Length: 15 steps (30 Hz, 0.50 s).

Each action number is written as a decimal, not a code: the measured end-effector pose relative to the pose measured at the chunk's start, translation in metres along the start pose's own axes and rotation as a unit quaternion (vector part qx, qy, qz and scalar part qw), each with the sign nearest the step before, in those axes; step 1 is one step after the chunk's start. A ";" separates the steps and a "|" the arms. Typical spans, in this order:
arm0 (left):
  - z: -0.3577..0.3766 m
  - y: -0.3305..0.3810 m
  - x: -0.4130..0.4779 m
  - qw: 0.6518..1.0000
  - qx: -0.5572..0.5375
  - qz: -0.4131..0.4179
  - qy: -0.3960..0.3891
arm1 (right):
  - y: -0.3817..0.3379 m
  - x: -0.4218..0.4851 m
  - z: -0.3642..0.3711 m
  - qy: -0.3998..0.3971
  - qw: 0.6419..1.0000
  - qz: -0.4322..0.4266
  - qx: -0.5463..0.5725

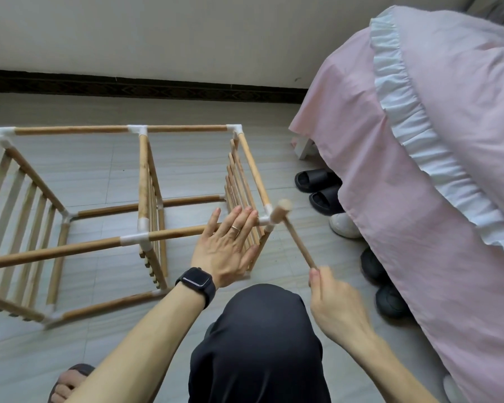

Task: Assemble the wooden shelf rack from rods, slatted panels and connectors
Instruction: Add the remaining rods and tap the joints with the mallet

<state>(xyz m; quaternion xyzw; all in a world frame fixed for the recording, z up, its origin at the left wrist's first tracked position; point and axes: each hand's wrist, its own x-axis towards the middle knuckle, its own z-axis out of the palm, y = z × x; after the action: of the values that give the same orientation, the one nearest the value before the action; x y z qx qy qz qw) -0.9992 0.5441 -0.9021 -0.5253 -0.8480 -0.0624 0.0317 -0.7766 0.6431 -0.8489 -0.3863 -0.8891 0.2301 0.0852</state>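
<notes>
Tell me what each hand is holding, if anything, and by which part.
The right hand grips the wooden mallet by the bottom end of its handle. The left hand is flat and open at the front rod; it holds nothing.

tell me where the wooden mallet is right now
Head view, right of centre: the right hand grips the wooden mallet by its handle end, its head at the white corner connector, just right of the left hand.
</notes>
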 end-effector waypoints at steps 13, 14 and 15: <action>-0.005 -0.002 0.000 0.999 0.000 0.007 -0.033 | -0.003 0.003 0.005 0.107 0.986 -0.026 0.122; -0.007 -0.001 0.000 0.999 -0.008 0.006 -0.034 | -0.003 0.004 0.006 0.087 0.991 -0.018 0.101; -0.010 -0.001 -0.001 0.999 -0.012 0.004 -0.030 | -0.002 0.005 0.007 0.033 0.998 0.005 0.052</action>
<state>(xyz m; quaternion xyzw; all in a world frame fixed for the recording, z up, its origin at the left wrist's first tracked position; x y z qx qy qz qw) -0.9994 0.5414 -0.8926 -0.5304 -0.8459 -0.0565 0.0004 -0.7836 0.6426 -0.8543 -0.3928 -0.8708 0.2638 0.1332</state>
